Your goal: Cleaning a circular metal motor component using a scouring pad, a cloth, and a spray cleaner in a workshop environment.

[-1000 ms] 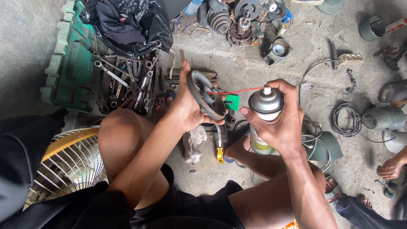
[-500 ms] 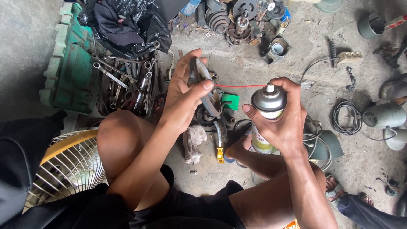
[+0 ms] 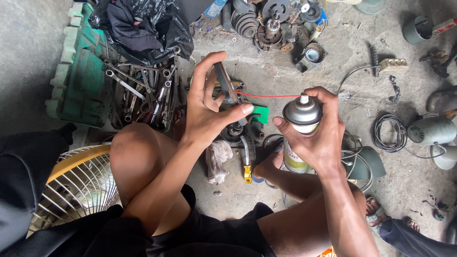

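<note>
The left hand (image 3: 207,107) gripped a round metal part (image 3: 226,88) edge-on between thumb and fingers; the right hand (image 3: 316,135) was closed around a spray can (image 3: 301,124), its red straw (image 3: 266,96) touching the part

Soft, even daylight is spread over the concrete floor (image 3: 295,76); shadows are kept faint. Focus is held sharp throughout, with slight wide-angle bending seen toward the floor's corners.
</note>
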